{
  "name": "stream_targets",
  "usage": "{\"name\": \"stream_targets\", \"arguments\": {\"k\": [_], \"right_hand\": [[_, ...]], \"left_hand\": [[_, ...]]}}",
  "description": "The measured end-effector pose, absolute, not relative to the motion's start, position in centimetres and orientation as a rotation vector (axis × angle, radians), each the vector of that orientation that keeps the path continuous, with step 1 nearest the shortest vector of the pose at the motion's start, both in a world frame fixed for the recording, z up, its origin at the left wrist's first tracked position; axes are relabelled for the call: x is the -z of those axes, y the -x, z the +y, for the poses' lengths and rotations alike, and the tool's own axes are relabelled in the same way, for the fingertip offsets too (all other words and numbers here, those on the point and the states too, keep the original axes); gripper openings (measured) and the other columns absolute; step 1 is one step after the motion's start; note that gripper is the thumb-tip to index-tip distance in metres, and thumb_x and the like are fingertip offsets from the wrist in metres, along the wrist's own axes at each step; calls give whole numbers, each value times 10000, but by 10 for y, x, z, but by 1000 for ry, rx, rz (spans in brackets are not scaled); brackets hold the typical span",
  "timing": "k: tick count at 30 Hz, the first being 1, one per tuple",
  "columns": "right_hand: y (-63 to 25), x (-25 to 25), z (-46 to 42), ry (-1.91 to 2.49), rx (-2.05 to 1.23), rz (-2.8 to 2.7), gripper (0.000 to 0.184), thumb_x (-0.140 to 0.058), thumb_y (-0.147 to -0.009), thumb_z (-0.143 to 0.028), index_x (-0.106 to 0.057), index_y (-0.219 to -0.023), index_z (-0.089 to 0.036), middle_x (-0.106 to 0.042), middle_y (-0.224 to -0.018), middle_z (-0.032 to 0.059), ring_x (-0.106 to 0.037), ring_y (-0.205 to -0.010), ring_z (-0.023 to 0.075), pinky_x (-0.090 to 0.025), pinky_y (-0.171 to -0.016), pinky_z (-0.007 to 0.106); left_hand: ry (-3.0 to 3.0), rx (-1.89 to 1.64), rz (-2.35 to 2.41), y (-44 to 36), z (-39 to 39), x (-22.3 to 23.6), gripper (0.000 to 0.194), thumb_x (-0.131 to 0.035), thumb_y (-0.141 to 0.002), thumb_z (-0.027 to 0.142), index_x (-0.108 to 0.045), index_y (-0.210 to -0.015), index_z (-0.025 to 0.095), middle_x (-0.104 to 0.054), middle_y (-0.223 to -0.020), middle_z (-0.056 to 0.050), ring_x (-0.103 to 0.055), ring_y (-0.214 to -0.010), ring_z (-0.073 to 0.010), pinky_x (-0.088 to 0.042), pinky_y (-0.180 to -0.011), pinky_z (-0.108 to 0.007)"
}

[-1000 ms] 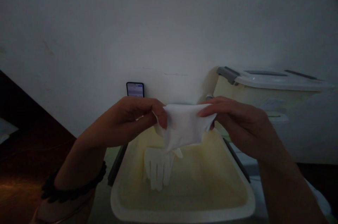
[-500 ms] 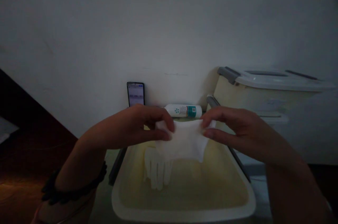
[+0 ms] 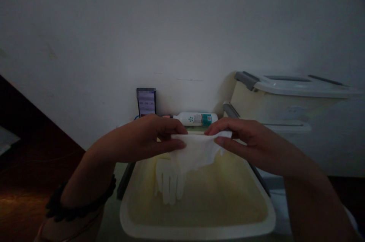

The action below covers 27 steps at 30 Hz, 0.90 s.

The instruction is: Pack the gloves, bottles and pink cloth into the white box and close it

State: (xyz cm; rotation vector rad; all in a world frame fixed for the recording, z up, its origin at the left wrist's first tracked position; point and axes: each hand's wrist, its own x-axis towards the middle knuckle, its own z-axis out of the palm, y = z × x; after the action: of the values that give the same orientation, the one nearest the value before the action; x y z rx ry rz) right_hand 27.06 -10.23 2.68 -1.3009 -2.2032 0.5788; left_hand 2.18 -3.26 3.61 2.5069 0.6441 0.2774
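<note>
White cloth [image 3: 198, 154] hung over the tub [image 3: 196, 232], its top edge held between the two hands. The left hand [image 3: 145, 135] had its grip pinched on one upper corner, the right hand [image 3: 252, 137] on the other. Open room lay between the cloth's ragged lower edge and the tub's near rim, and above the hands towards the wall [image 3: 182, 32]. Behind the cloth, part of a glove [image 3: 169, 187] was hidden; the left hand covered the phone's [image 3: 146, 103] foot. Both forearms ran out of frame, and dimness blurred the cloth's folds.
</note>
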Motion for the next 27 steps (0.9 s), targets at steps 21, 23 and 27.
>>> {"name": "stream_targets", "arguments": {"k": [21, 23, 27], "right_hand": [[-273, -28, -108, 1186, -777, -2229, 110, -550, -876, -209, -535, -983, -228, -606, -936, -16, -601, -858, 100, -473, -756, 202], [-272, -29, -108, 1208, -761, -2218, 83, -553, -874, -215, -546, -957, -214, -608, -922, -10, -601, -855, 105, -473, -759, 212], [-270, -31, -108, 1166, -924, -2218, 149, -526, -904, -313, -604, -925, -187, -656, -878, 9, -627, -811, 120, -492, -724, 233]], "left_hand": [[-2629, -623, 526, -24, -31, -34, 138, -584, -874, 228, -653, -993, 228, -550, -867, 17, -547, -742, -90, -443, -645, -186], [-2623, -652, 532, -24, -31, -34, 143, -579, -875, 211, -650, -999, 225, -571, -863, 16, -554, -742, -94, -441, -640, -190], [-2588, -655, 498, -24, -29, -34, 154, -588, -871, 170, -684, -954, 256, -601, -891, 22, -583, -780, -88, -449, -678, -180]]}}
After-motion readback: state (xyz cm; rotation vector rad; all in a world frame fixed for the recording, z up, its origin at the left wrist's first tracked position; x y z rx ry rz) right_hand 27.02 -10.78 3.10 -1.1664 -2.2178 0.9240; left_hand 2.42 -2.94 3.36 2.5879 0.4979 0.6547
